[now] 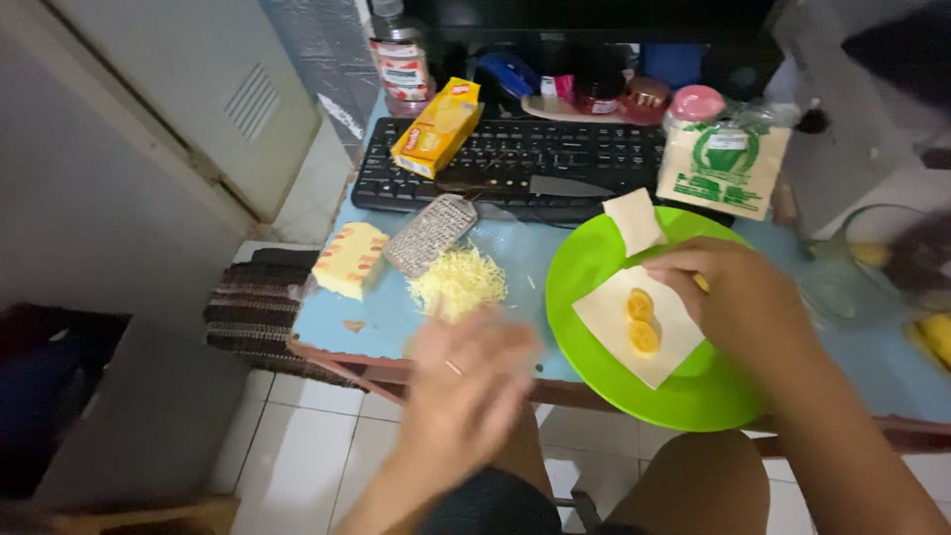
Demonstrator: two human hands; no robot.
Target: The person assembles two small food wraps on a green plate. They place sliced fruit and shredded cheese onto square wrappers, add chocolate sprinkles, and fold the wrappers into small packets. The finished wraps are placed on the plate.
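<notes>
So the prep looks about halfway: a square pastry sheet [639, 327] is laid flat on the green plate [693, 396], with two yellow slices [642, 322] (banana, I'd guess) already sitting on it near the middle, one just above the other. A second sheet [634, 220] is parked on the plate's far rim, bare so far. The right hand [728, 292] is curled over the sheet's top right corner, fingertips pinched on what looks like another yellow bit, though that's mostly hidden so I can't swear to it. The left hand [466, 381] is low over the table edge near the grated cheese [458, 280], fingers spread and loose, too blurred to tell if it's got anything. Cheese is grated into a pile on the blue table [495, 248], with the grater [429, 234] and the cheese block [349, 260] beside it, but none is on the sheet yet. Nothing is folded or rolled. A knife [555, 185] lies on the keyboard [515, 159] at the back.
</notes>
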